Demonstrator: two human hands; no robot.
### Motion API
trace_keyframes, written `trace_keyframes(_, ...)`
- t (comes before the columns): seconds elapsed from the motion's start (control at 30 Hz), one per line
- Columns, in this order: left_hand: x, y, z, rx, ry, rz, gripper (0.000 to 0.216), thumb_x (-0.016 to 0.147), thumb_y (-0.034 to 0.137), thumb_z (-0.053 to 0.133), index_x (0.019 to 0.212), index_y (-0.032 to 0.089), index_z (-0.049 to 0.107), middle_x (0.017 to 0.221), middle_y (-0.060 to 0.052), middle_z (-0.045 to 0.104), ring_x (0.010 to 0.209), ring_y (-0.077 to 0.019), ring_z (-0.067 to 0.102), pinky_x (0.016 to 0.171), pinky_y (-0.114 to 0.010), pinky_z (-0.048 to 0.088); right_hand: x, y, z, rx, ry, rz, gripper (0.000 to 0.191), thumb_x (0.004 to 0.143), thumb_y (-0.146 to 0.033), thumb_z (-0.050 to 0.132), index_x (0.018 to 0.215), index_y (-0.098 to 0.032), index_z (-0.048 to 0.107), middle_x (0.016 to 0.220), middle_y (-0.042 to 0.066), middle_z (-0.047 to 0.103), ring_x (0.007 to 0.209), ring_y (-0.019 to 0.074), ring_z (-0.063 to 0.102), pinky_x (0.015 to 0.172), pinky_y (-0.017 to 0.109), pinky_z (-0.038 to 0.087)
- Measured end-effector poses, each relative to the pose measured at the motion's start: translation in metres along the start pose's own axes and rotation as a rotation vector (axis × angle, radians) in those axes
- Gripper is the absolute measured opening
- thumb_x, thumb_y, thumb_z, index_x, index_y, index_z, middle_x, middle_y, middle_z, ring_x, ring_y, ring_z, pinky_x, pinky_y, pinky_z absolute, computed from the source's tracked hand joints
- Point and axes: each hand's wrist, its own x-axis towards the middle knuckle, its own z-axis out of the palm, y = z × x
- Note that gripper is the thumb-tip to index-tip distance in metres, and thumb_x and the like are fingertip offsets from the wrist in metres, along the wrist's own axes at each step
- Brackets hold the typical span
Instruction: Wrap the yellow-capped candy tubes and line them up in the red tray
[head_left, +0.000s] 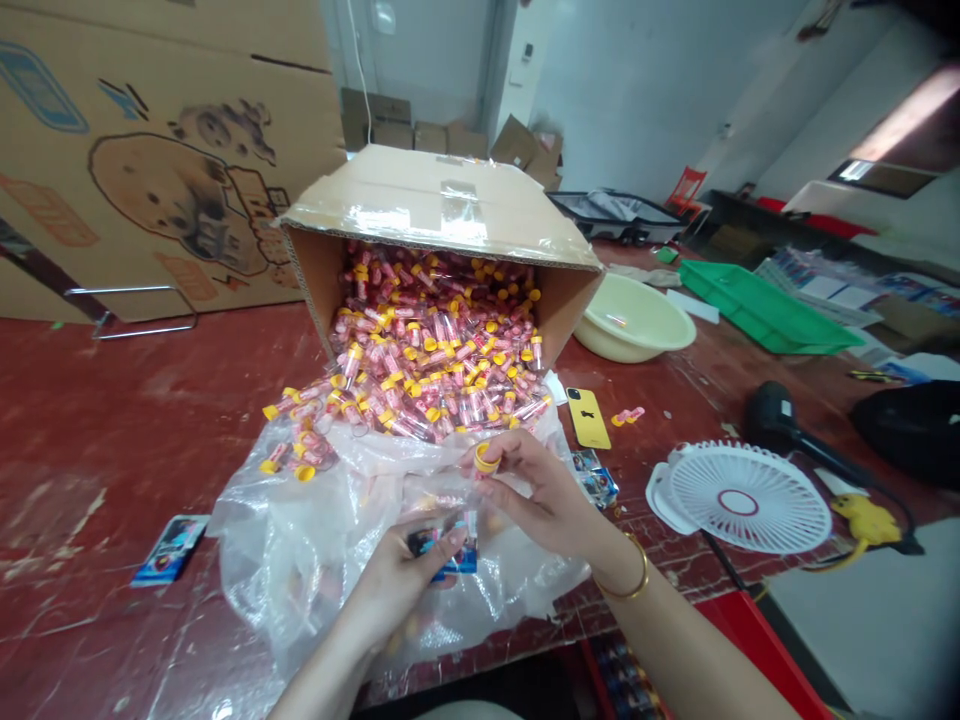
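Yellow-topped tube (pixel 486 460) pinched at right hand's (pixel 540 500) fingertips (pixel 490 489), blue packet (pixel 466 562) clamped beneath left thumb (pixel 448 544)

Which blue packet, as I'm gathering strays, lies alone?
The packet on the table, left of the plastic; others are in the left hand or together near the phone.

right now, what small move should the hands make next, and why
Perhaps bring the right hand closer to the left hand: the right pinches a yellow cap nearby, while the left grips a blue printed packet.
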Motion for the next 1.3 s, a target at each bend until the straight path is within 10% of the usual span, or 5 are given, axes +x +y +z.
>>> trace_keyframes(0.43,0.004,0.001,0.006,-0.056,0.048,0.075,0.03,0.052,0.029,0.083,0.079,0.017,0.074,0.059,0.003,0.061,0.054,-0.0123,0.051,0.053,-0.024,0.043,0.002,-0.005,-0.002,-0.103,-0.078,-0.076,0.019,0.085,-0.014,0.054,0.1,-0.023,0.049,0.094,0.003,0.056,0.09,0.0155,0.055,0.082,0.033,0.048)
trace_keyframes(0.7,-0.001,0.001,0.009,-0.234,0.008,-0.024,0.024,0.068,0.036,0.075,0.078,0.014,0.074,0.069,-0.006,0.072,0.064,-0.0168,0.063,0.062,-0.026,0.05,-0.004,0.025,0.013,0.488,-0.047,0.378,0.025,0.08,-0.039,0.063,0.086,-0.022,0.046,0.076,-0.002,0.057,0.067,0.011,0.057,0.069,0.029,0.05)
trace_keyframes(0.93,0.007,0.002,0.023,-0.478,0.083,-0.123,0.026,0.071,0.034,0.073,0.089,0.015,0.072,0.074,-0.007,0.074,0.065,-0.0174,0.066,0.06,-0.027,0.053,-0.045,0.021,0.047,0.203,-0.013,0.322,0.093,0.043,-0.023,0.088,0.119,-0.027,0.034,0.12,0.007,0.044,0.104,0.0233,0.053,0.08,0.034,0.05)
trace_keyframes(1.3,0.002,-0.007,0.019,-0.269,-0.015,0.005,0.033,0.065,0.032,0.078,0.091,0.013,0.075,0.076,-0.008,0.076,0.074,-0.0207,0.067,0.073,-0.028,0.049,-0.046,0.027,0.058,0.138,0.194,0.228,0.061,0.059,-0.007,0.067,0.105,-0.025,0.031,0.096,0.001,0.047,0.085,0.0161,0.055,0.073,0.029,0.047)
